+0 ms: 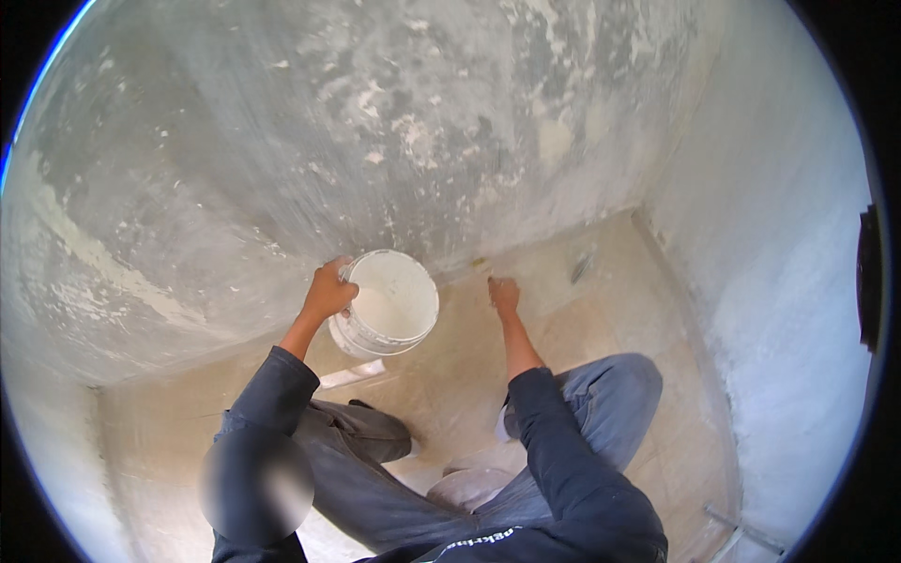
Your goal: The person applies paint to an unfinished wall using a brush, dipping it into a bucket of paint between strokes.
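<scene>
My left hand (330, 291) grips the rim of a white plastic bucket (383, 338), with the fingers closed over its left edge. The bucket is tilted so its mouth faces me, and its inside is coated with whitish material. To the right of it, my right hand (504, 295) is low over the floor near the foot of the wall, its fingers curled together. Whatever they may hold is too small to make out. Just beyond that hand, a small yellowish piece (479, 264) lies by the wall.
Ahead rises a grey wall (450, 141) with patchy white plaster; another wall (779, 225) stands at the right. On the tan floor (601, 319) are a flat white strip (353, 374) below the bucket and a thin grey object (581, 267). A round object (469, 488) sits between my legs.
</scene>
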The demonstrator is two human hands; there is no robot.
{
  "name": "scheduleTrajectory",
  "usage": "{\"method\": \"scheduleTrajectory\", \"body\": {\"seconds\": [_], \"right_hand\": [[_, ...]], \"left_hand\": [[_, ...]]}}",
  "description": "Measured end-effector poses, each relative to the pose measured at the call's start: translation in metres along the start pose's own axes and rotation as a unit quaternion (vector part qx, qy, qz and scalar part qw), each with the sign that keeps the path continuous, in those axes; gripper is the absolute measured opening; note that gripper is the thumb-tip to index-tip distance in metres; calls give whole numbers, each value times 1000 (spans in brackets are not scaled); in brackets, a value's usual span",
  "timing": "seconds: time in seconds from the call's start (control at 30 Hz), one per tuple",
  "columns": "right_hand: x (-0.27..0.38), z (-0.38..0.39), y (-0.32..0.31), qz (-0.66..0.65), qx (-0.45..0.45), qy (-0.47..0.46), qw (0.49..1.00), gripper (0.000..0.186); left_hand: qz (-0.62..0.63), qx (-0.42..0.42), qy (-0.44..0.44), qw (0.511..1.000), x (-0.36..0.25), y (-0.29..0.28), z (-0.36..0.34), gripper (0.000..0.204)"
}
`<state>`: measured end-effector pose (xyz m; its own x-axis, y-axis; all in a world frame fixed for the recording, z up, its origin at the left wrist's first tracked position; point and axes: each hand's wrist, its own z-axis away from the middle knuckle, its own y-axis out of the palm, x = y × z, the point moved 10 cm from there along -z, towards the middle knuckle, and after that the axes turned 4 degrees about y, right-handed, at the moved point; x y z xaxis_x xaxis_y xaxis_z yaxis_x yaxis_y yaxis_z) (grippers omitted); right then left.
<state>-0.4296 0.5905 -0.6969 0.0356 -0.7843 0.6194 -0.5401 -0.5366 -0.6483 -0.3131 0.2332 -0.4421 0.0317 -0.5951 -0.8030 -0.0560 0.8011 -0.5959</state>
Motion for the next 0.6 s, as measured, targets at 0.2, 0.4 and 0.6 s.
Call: {"method": "scheduleTrajectory", "body": {"seconds": [0.2,0.4,0.6], "right_hand": [[82,-66,-37,-226,138,112,958,31],[200,-121,-159,-358,173,225,890,32],[262,-186,-282,-376,145,178,898,23]], "left_hand": [[24,-41,8,999,9,-13,1,54],[66,-68,5,995,4,-33,14,52],[75,-76,19,994,-17,-28,18,51]]}}
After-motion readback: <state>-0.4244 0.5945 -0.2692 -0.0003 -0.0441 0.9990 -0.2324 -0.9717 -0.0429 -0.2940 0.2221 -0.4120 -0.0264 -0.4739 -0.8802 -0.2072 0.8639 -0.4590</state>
